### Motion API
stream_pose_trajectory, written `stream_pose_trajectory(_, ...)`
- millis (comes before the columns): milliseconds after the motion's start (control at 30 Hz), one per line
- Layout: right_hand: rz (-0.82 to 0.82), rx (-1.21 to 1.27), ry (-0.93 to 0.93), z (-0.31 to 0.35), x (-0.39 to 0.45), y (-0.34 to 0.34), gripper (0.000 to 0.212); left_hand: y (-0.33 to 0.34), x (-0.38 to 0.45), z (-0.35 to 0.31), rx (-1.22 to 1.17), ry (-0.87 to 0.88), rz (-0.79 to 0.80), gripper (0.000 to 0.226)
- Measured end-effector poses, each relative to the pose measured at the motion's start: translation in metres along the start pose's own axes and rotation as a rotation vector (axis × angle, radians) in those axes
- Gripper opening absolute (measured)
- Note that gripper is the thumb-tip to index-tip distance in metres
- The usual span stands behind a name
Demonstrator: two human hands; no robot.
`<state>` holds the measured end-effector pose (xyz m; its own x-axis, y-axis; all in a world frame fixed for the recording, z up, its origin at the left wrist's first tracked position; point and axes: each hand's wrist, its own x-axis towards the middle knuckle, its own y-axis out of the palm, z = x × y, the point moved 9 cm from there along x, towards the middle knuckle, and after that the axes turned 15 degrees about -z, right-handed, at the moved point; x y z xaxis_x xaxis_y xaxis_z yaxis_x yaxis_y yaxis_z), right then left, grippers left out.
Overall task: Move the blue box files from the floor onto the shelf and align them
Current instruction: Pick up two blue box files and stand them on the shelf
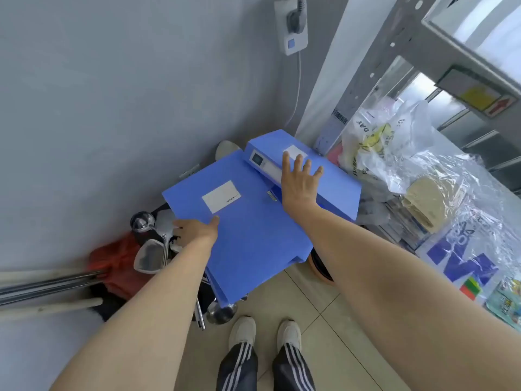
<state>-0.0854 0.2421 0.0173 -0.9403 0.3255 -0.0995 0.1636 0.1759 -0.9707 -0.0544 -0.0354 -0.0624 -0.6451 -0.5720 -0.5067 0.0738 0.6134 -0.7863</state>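
A large blue box file with a white label lies flat on top of a stack near the floor, in the corner by the wall. My left hand grips its left edge, thumb on top. A second blue box file lies behind it to the right, its white-labelled spine facing me. My right hand rests flat with fingers spread on that second file. More blue files show under the top one at its front edge. The grey metal shelf stands at the right.
Metal ladles and utensils, a red bag and long poles lie left of the files. Plastic bags with packaged goods fill the shelf's lower level. A power strip hangs on the wall. My feet stand on beige tiles.
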Motion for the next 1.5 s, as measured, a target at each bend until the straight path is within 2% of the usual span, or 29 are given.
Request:
stream_pose_trajectory(133,-0.058,-0.025,-0.005,0.002,0.007,0.011,0.113,0.012,0.004,0.027,-0.257,-0.152,0.033,0.084)
stream_pose_trajectory(267,-0.089,-0.032,-0.015,0.000,0.011,0.020,0.109,0.017,0.006,0.038,-0.351,-0.186,0.026,0.074)
stream_pose_trajectory(400,-0.092,-0.002,-0.012,0.000,0.012,0.020,0.098,0.010,0.001,0.033,-0.379,-0.148,-0.024,0.060)
stream_pose_trajectory(567,-0.117,0.000,-0.005,0.000,0.012,0.012,0.091,-0.005,-0.011,0.014,-0.440,-0.084,-0.094,0.079)
stream_pose_trajectory(700,-0.107,0.035,0.022,-0.005,0.012,-0.001,0.086,-0.011,-0.026,-0.006,-0.508,-0.054,-0.075,0.070)
stream_pose_trajectory(833,-0.136,0.056,0.053,-0.007,0.004,-0.024,0.083,-0.031,-0.047,-0.041,-0.489,0.049,-0.071,0.059)
stream_pose_trajectory(1067,-0.205,0.205,0.176,-0.025,-0.015,-0.083,0.074,-0.090,-0.102,-0.108,-0.396,0.353,-0.121,0.036)
stream_pose_trajectory(1267,-0.369,0.436,0.331,-0.054,-0.055,-0.160,0.064,-0.160,-0.160,-0.135,-0.470,0.474,-0.220,0.032)
stream_pose_trajectory(1333,-0.443,0.558,0.402,-0.064,-0.075,-0.191,0.060,-0.180,-0.179,-0.138,-0.509,0.508,-0.218,0.034)
stream_pose_trajectory(1500,-0.606,0.812,0.479,-0.079,-0.130,-0.260,0.066,-0.223,-0.221,-0.147,-0.643,0.622,-0.183,0.022)
